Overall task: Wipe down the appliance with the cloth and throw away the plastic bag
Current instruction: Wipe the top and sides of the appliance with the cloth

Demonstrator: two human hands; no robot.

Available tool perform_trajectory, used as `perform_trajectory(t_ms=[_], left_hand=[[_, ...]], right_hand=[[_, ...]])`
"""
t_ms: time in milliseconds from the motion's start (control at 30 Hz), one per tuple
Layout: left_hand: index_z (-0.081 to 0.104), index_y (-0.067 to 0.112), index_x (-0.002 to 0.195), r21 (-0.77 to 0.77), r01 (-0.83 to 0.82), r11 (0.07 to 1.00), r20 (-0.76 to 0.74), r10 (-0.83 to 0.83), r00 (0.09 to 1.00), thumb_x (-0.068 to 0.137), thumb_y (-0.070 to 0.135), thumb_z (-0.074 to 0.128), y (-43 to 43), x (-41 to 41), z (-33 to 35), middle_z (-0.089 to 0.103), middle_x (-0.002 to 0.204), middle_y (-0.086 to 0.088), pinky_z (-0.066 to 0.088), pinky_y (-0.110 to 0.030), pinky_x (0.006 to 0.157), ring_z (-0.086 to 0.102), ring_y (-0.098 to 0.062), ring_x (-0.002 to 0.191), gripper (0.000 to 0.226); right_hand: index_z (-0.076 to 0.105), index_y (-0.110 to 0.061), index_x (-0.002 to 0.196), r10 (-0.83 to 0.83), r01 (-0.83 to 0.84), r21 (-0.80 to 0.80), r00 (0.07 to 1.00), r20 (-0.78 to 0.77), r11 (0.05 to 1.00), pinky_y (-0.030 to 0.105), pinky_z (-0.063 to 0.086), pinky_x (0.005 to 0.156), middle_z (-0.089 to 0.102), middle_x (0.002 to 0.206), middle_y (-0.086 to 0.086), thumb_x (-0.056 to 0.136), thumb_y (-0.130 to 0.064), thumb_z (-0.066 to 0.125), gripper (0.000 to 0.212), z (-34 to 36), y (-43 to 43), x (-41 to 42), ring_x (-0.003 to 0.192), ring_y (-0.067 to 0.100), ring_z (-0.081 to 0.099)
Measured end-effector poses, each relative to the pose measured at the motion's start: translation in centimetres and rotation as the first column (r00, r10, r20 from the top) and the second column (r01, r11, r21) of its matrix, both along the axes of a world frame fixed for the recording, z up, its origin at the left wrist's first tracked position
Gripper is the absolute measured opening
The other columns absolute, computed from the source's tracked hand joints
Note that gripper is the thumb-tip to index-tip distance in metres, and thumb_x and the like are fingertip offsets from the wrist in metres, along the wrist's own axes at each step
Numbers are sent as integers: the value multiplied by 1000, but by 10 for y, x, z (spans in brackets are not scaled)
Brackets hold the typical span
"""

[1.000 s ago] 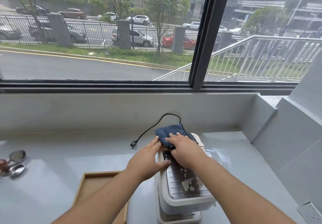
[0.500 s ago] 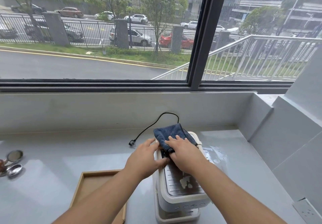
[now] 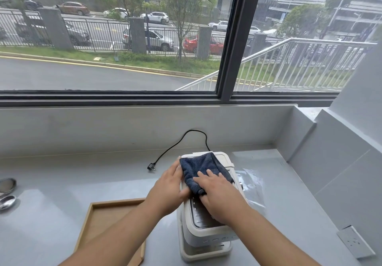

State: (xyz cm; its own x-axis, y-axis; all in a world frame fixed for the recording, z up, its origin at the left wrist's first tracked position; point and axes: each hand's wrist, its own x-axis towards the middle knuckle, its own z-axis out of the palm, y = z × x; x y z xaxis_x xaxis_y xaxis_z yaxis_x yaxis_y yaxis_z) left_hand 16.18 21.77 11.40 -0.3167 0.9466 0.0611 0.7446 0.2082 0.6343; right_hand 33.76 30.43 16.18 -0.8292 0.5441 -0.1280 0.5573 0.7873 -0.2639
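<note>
On the grey surface (image 3: 62, 183) under the window, my right hand (image 3: 221, 197) presses flat, fingers spread, on the blue cloth (image 3: 204, 167) atop the white appliance (image 3: 206, 234), my left hand (image 3: 167, 189) bracing its side against sliding; the plastic bag (image 3: 251, 185) lies just right.

Both forearms are bare, with no sleeves in view. The left hand (image 3: 168, 189) and right hand (image 3: 220, 198) wear no gloves, rings or watch.
</note>
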Motion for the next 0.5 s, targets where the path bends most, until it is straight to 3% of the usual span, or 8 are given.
perform_trajectory(t_ms=[133, 233, 400, 500], left_hand=[[19, 39, 161, -39, 98, 994, -162, -103, 981, 90, 57, 37, 4, -1, 4, 18, 169, 17, 13, -47, 129, 11, -13, 157, 76], [15, 34, 163, -88, 150, 985, -263, -169, 950, 95, 56, 27, 9, -5, 3, 10, 172, 14, -2, -43, 129, -3, -14, 159, 73], [21, 36, 163, -115, 151, 982, -309, -180, 934, 106, 44, 25, 19, -10, -1, 7, 173, 15, -10, -38, 125, -10, -10, 158, 57], [16, 40, 163, -159, 153, 975, -348, -200, 916, 106, 52, 29, 25, -10, -3, 1, 173, 15, -11, -40, 125, -13, -13, 158, 59]], right_hand=[[36, -31, 154, -19, 19, 40, 1000, 5, 999, 48, 13, 126, 31, 167, -2, 95, -23, 47, 61, -3, -8, 12, 155, 25, 21], [33, -31, 156, -16, 14, 63, 999, 41, 998, 47, 12, 127, 29, 168, -2, 96, -27, 47, 61, -4, -16, 22, 156, 25, 19], [32, -30, 157, 40, -50, 100, 994, 102, 994, 48, 7, 126, 24, 169, -1, 96, -31, 42, 61, -4, -30, 43, 157, 26, 14], [28, -30, 159, 57, -67, 58, 984, 169, 996, 48, 2, 126, 17, 171, -1, 98, -34, 48, 64, 3, -40, 50, 158, 26, 9]])
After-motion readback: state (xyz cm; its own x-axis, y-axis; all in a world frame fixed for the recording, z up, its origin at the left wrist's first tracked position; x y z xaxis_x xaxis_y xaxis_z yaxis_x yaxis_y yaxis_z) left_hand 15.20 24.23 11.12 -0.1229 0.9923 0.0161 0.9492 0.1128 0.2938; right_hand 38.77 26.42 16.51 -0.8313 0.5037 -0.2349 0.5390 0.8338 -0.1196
